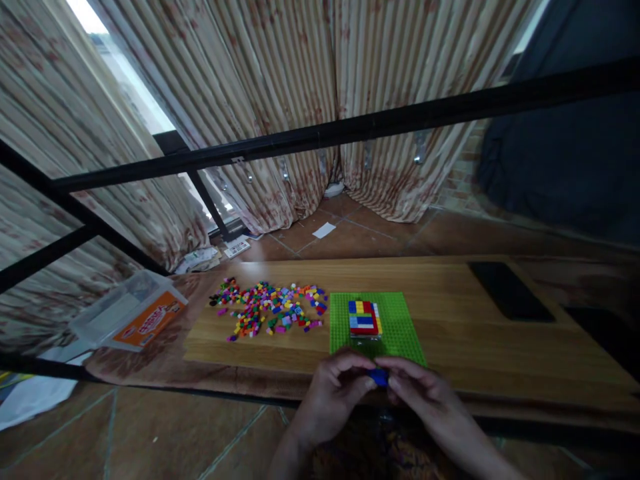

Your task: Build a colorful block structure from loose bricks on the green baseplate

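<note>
Between my two hands, just in front of the board's near edge, is a small blue toy brick (379,377). My left hand (334,393) pinches it from the left, and my right hand (423,393) grips it from the right. Whether it is one brick or more, I cannot tell. Beyond the hands lies a green studded baseplate (403,327). On it sits a block of joined bricks (364,318) in red, blue, yellow and white. Left of the baseplate, many loose coloured bricks (273,303) are spread over the wood.
The wooden board (430,287) carries a dark flat phone-like slab (510,290) at right. A clear plastic box (133,310) with an orange label stands at far left. A black metal rail (320,139) crosses in front of the curtains (280,80). White paper (324,231) lies on the tiled floor.
</note>
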